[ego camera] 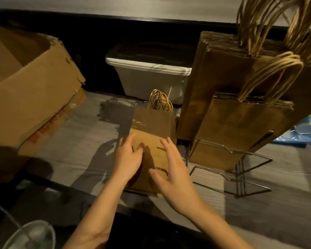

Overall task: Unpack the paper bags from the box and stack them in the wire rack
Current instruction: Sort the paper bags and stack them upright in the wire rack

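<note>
A flat stack of brown paper bags [152, 123] with twisted handles lies on the grey counter in the middle. My left hand [128, 155] rests on its near half with fingers bent at the tips. Beside it, my right hand [171, 168] is spread over the stack with straight fingers. The wire rack [241, 169] stands just right of the stack; its front slots are bare and its rear slots hold upright bags [241, 123]. The open cardboard box [25, 90] sits at the far left.
A white plastic tub [147, 76] stands behind the stack against the dark back wall. Blue plastic items [302, 130] lie at the right edge. A pale round object [31, 236] shows at the bottom left. The counter's dark front edge runs under my forearms.
</note>
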A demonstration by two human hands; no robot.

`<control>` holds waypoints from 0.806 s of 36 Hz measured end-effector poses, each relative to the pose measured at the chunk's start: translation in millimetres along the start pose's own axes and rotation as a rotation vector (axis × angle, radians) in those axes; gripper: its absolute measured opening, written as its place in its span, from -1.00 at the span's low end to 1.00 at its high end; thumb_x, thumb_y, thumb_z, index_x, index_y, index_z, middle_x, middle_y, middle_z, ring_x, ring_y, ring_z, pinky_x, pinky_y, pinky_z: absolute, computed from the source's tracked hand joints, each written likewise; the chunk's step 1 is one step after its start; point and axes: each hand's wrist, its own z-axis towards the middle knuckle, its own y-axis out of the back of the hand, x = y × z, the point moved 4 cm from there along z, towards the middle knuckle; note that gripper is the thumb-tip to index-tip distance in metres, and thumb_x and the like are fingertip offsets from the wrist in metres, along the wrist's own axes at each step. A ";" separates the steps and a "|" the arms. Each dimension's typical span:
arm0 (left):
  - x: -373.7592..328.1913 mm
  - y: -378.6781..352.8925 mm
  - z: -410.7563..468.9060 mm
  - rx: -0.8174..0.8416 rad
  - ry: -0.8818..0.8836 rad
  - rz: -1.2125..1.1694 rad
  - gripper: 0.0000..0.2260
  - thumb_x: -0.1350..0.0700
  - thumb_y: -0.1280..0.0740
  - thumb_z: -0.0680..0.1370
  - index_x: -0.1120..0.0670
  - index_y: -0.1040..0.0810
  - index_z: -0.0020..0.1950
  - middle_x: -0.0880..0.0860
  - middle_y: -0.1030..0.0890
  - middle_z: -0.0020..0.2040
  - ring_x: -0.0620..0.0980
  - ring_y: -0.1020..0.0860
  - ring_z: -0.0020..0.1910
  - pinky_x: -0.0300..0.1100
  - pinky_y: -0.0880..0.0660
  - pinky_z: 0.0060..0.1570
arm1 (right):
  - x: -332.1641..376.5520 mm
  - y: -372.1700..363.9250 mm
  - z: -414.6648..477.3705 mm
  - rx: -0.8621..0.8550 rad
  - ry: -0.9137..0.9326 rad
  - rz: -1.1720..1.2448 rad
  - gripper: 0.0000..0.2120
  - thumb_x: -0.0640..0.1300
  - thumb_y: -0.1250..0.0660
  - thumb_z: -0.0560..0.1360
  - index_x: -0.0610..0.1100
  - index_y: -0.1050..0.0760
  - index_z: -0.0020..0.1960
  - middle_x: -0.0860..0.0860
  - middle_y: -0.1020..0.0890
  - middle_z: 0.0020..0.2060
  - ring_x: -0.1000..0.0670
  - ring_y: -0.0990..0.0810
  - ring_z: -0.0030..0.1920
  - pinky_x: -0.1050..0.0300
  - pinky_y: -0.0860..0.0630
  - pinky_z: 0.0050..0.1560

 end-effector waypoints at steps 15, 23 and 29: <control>21.1 5.4 -8.5 0.017 0.216 -0.125 -0.58 0.15 -0.20 0.62 0.14 -0.24 0.48 0.13 -0.43 0.35 0.10 -0.40 0.31 -0.20 -0.31 0.11 | -26.3 -35.9 -10.7 0.119 -0.271 0.324 -0.17 -0.10 -0.39 0.46 0.13 0.07 0.52 0.11 -0.02 0.53 0.15 0.05 0.51 0.04 -0.01 0.52; 24.2 10.4 -8.1 -0.042 0.240 -0.280 -0.86 0.17 -0.22 0.61 0.09 -0.42 0.16 0.01 -0.49 0.01 -0.02 -0.45 0.00 -0.23 -0.30 -0.06 | -14.7 -22.8 -18.1 0.009 -0.239 0.549 -0.28 -0.39 -0.29 0.50 0.12 -0.11 0.47 0.23 -0.27 0.39 0.20 -0.28 0.40 0.23 -0.23 0.42; 31.8 12.4 -6.4 -0.152 0.364 -0.498 -0.82 0.14 -0.23 0.60 0.13 -0.49 0.18 0.08 -0.53 0.07 0.03 -0.48 0.03 -0.10 -0.42 0.01 | 2.0 -15.1 -21.8 -0.069 -0.187 0.601 -0.31 -0.43 -0.24 0.51 0.28 -0.19 0.34 0.53 -0.30 0.13 0.53 -0.40 0.07 0.50 -0.39 0.13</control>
